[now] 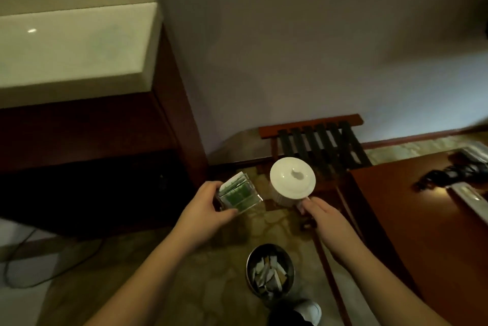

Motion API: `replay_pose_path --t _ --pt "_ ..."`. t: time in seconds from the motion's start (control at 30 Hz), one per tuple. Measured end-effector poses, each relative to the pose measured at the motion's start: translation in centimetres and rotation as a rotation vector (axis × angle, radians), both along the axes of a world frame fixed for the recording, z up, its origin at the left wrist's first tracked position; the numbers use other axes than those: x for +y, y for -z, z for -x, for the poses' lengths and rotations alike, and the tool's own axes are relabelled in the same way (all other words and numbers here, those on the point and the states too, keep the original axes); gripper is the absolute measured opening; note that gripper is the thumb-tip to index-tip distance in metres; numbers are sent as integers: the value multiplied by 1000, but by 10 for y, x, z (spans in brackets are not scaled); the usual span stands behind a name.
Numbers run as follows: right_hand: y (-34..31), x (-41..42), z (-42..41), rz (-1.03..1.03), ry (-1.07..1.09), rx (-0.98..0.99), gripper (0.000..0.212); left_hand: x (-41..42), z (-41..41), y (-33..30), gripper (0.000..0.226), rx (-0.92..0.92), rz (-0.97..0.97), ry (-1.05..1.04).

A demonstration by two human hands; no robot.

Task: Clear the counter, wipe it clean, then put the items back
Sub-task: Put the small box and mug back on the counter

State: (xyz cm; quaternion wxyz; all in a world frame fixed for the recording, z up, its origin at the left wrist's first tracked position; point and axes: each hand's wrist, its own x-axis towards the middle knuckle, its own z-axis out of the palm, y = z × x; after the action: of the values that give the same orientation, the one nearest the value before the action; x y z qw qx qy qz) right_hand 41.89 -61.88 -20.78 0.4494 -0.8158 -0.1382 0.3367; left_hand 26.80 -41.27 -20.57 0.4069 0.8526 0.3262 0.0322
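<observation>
My left hand (208, 208) grips a clear acrylic holder (239, 196) filled with green and white tea sachets, held in the air above the floor. My right hand (320, 217) holds a white lidded ceramic cup (291, 180) by its handle, just to the right of the holder. The pale stone counter (76, 45) lies at the upper left, bare, with a bright light spot on it. Both arms reach forward from the bottom of the view.
A round metal bin (270, 271) with crumpled paper stands on the patterned floor below my hands. A wooden luggage rack (320, 141) stands against the wall. A brown wooden desk (422, 220) with a dark object lies at the right. A cable (15, 262) trails at lower left.
</observation>
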Motion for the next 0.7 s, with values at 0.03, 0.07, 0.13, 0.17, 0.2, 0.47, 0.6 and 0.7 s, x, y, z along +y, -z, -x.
replay_pose_path --t 0.03,0.07,0.13,0.17,0.2,0.47,0.6,0.7 --pt "-4 13 14 0 -33 -3 35 10 20 -4 53 -13 -10 -26" --pt "-8 25 28 -1 -66 1 36 19 40 -7 53 -22 -22 -52" --pt "-18 49 55 -4 -125 -9 37 37 78 -16 53 -35 -49 -102" --pt "-24 62 68 1 -164 -22 37 45 97 -21 53 -42 -63 -125" --pt "-30 74 81 4 -205 -37 37 53 115 -26 53 -48 -78 -147" --pt "-71 175 168 -98 -418 -18 31 128 243 -75 51 -98 -149 -274" --pt "-92 221 198 -176 -560 37 34 158 292 -101 44 -102 -170 -351" --pt "-108 254 211 -215 -627 51 34 180 317 -124 41 -99 -206 -405"
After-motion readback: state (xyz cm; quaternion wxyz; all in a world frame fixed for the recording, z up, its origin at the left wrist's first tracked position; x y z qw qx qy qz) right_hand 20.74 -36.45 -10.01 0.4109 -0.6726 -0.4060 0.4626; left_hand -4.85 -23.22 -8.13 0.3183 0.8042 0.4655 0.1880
